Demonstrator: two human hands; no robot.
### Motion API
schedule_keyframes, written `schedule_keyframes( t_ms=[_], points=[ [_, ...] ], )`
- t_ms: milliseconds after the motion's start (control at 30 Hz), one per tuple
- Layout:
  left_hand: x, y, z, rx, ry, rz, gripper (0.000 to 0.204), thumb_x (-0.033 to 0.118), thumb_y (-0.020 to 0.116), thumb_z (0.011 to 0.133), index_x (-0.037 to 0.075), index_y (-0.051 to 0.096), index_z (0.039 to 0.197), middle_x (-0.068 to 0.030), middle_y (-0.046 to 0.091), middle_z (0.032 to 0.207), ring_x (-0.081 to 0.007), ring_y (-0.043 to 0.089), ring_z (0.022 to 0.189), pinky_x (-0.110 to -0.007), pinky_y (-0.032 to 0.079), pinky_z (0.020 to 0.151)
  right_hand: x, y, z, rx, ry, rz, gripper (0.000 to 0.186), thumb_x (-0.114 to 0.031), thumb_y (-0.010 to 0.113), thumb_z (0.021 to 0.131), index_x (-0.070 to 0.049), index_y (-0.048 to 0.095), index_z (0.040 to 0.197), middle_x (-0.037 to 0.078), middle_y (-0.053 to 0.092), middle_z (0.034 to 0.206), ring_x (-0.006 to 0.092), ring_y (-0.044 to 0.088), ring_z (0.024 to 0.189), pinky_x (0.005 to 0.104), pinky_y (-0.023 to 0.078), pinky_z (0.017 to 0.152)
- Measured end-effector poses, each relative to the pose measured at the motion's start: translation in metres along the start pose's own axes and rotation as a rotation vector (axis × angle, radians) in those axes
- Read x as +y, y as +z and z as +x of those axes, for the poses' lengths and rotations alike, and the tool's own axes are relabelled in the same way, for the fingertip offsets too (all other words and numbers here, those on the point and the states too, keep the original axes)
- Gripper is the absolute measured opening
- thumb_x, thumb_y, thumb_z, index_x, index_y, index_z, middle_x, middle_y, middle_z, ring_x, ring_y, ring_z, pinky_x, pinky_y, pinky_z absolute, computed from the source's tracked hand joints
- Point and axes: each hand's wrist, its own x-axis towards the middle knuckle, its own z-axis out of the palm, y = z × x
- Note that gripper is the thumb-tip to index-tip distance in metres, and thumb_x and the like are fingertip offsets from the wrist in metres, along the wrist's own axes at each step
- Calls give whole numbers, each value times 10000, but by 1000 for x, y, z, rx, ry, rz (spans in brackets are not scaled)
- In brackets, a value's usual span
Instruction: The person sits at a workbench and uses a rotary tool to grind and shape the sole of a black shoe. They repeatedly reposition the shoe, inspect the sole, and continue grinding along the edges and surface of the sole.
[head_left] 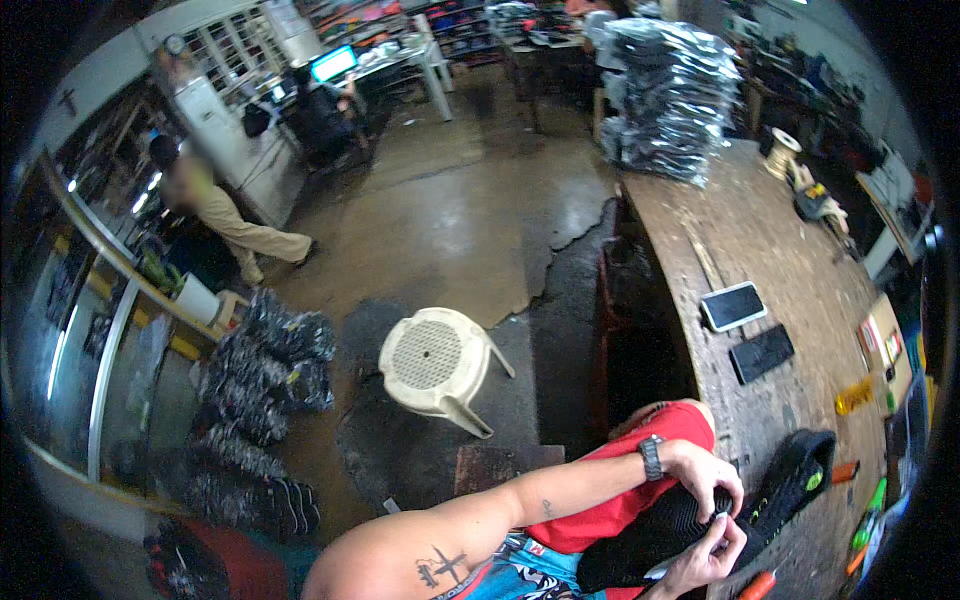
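Observation:
Across my lap lies a black piece with a ribbed surface [655, 525]; whether it is part of a bag or a shoe I cannot tell. My left hand [703, 472], with a dark watch [652, 458] on its wrist, reaches over it, thumb and fingers curled into a pinch at its right edge. Facing it from below, my right hand [708, 558] has its fingertips pinched together, nearly touching the left ones. Whatever small thing sits between the fingertips is too small to make out. Beside both hands, a curved black padded piece [795, 485] with a green round mark rests on the table.
The wooden table [740, 230] at right bears two phones [733, 306], an orange handle [757, 585], a green-handled tool [868, 525], a spool [780, 150] and a stack of plastic-wrapped goods [665, 95]. A cream stool [432, 360] stands left; beyond are wrapped bundles [255, 400] and a walking person [215, 205].

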Motion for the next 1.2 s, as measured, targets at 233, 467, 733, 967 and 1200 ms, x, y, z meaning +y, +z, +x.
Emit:
schedule_keyframes(
  t_ms=[233, 467, 733, 967, 1200],
  points=[
    [-18, -2, -3, 87, 35, -20, 447, 159, 848, 682, 36, 762, 1103, -114, 768, 1012, -231, 697, 948, -366, 537, 852, -22, -1, -22, 0, -354, -134, 124, 26, 754, 915, 71, 739, 1030, 158, 710, 924, 243, 676, 807, 335, 563, 716],
    [-20, -7, -7, 95, 119, 104, 487, 140, 866, 675, 43, 752, 1139, -121, 765, 1064, -253, 695, 1021, -390, 535, 918, -25, 7, 4, -49, -1, -90, 161, -92, 805, 904, 58, 746, 910, 157, 741, 853, 236, 681, 750, 361, 567, 721],
    [3, -14, -30, 46, 27, 102, 536, 312, 791, 857, 51, 629, 1297, -144, 643, 1308, -296, 575, 1264, -447, 441, 1108, -10, 5, -16, -55, 233, 37, 155, -36, 751, 925, -31, 636, 821, -15, 577, 731, 64, 498, 659, 262, 421, 573],
    [26, -21, -28, -9, -162, -21, 544, 357, 805, 848, 50, 630, 1262, -152, 567, 1429, -292, 488, 1389, -446, 339, 1190, -29, 6, -14, -10, 78, -20, 162, -3, 758, 889, -26, 624, 800, 68, 597, 705, 143, 539, 570, 307, 423, 517],
    [28, -14, -25, -19, -218, -18, 535, 285, 808, 806, 51, 640, 1257, -153, 567, 1439, -297, 497, 1384, -438, 341, 1185, -11, 10, -6, 18, 56, -23, 124, 9, 753, 895, -7, 652, 826, 4, 600, 704, 42, 471, 589, 236, 376, 526]
  ],
)
